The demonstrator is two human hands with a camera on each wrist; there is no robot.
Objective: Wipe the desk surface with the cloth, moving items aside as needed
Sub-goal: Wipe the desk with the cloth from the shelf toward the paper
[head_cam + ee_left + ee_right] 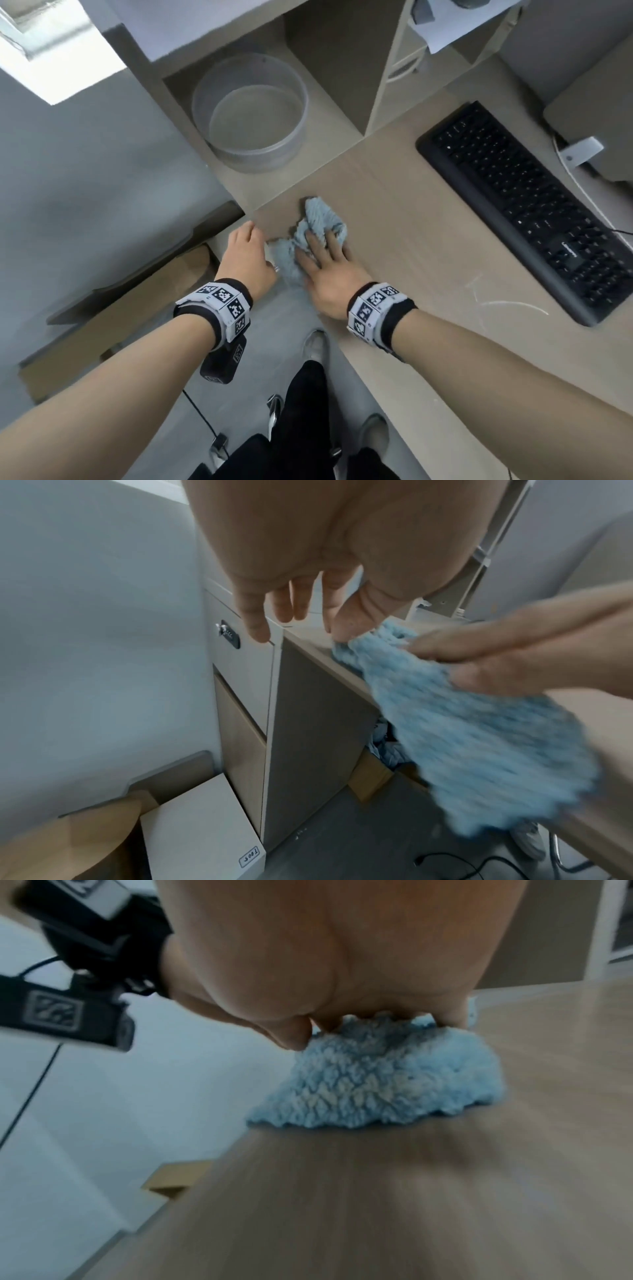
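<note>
A fluffy light-blue cloth point(320, 219) lies bunched at the left front corner of the wooden desk point(411, 240). My right hand point(323, 260) presses down on it with spread fingers; in the right wrist view the fingertips sink into the cloth point(387, 1080). Part of the cloth point(462, 737) hangs over the desk's front edge. My left hand point(247, 248) hovers just off the desk's left corner beside the cloth, fingers point(291, 601) loosely hanging and holding nothing. Its thumb is at the cloth's edge.
A black keyboard point(527, 205) lies diagonally on the right of the desk. White scribble marks point(507, 301) show near the front edge. A clear round tub point(250, 113) sits on a lower shelf behind the corner. Cardboard boxes point(102, 325) stand on the floor at left.
</note>
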